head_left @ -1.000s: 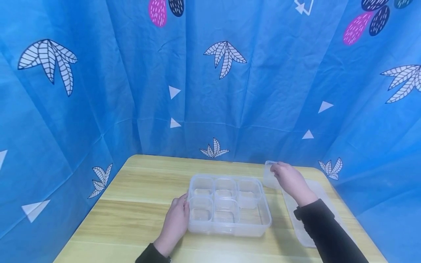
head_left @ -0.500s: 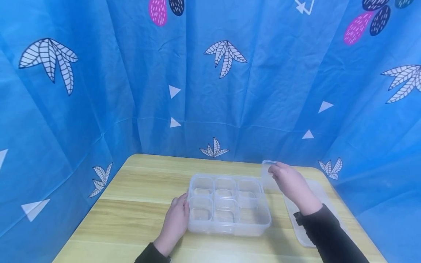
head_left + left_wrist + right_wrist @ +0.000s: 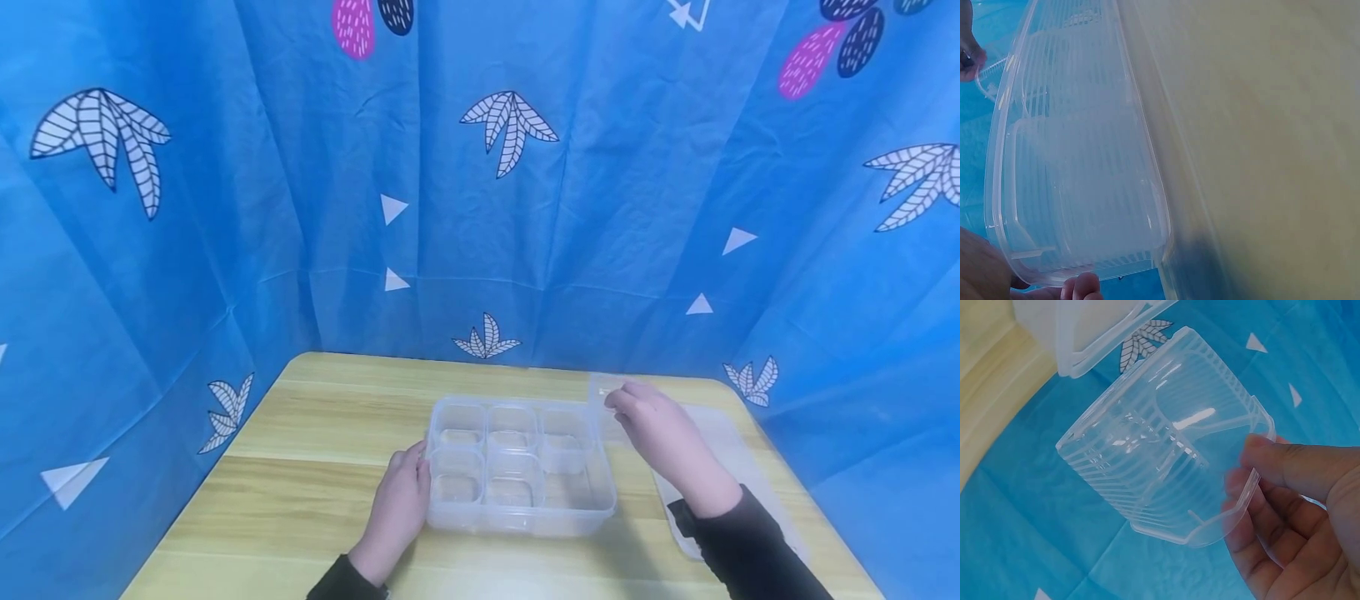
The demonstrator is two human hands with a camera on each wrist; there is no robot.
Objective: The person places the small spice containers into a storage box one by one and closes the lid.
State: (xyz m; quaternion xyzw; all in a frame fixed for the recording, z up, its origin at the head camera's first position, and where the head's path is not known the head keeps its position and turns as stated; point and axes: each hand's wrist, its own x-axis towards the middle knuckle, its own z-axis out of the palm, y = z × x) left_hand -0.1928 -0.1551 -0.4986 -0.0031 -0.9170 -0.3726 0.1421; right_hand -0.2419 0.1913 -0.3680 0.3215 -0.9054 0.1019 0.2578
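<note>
the left hand lies with relaxed fingers against the near left wall of the clear compartment tray, which sits on the wooden surface, seemingly to keep the light tray from sliding. the right hand pinches a small ribbed clear insert cup between thumb and fingers, holding it tilted just above the tray's far right corner, near the one bare slot. the clear lid lies flat on the surface under that wrist, out of the way.
</note>
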